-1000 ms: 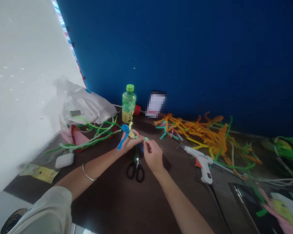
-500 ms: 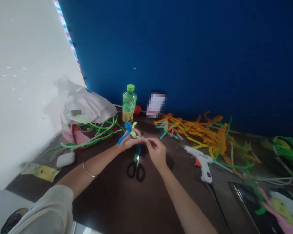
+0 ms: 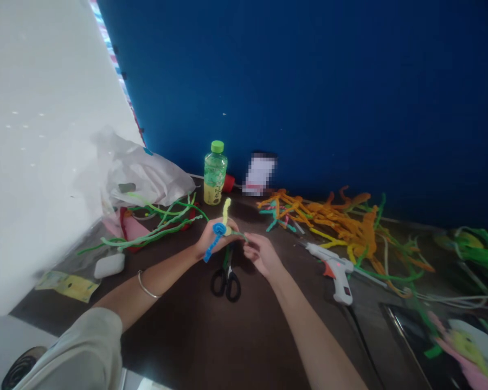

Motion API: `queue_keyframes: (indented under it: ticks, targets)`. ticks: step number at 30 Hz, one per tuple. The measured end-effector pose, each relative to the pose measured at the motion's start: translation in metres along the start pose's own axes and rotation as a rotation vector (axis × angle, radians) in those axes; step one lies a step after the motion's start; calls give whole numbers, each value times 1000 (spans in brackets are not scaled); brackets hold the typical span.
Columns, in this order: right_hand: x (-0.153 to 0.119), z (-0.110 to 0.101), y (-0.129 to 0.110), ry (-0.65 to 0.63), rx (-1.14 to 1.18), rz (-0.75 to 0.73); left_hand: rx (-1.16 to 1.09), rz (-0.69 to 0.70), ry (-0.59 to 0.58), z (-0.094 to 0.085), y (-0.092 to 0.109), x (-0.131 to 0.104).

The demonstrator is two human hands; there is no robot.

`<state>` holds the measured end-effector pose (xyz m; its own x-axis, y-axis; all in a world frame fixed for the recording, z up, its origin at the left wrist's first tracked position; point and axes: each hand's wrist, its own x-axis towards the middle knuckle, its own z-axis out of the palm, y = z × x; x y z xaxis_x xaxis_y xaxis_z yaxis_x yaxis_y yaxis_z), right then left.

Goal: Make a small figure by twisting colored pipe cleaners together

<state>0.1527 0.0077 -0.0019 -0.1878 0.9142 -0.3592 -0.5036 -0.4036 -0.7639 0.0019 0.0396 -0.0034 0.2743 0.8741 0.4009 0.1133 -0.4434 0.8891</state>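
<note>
The left hand [image 3: 207, 239] covers the lower part of the blue-and-yellow pipe-cleaner piece [image 3: 219, 229]; its thin end, perhaps pale green, is too small to make out at the fingertips of the right hand [image 3: 264, 257]. The blade tips of the scissors [image 3: 226, 284] are hidden. Near the far edge of the surface [image 3: 179, 338], the phone [image 3: 260, 174] has a pixelated screen. Toward the right edge, green pipe cleaners [image 3: 482, 250] blur and are cut off, as is the glue-gun cord [image 3: 361, 333] below.
</note>
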Motion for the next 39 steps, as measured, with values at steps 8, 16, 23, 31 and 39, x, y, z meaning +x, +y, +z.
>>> queue_keyframes:
  ticks: [8, 16, 23, 31, 39]
  targets:
    - [-3, -5, -11, -158, 149, 320, -93, -178, -93, -4, 2, 2]
    - [-2, -4, -5, -212, 176, 225, -531, -421, -146, -5, -9, 2]
    - [0, -3, -3, -28, 189, 52, -750, -557, -56, -3, -11, 7]
    - [3, -2, 10, 274, -69, -467, -825, -592, 55, -3, -9, 9]
    - [-9, 3, 11, 475, -538, -800, -802, -569, 45, -6, -12, 12]
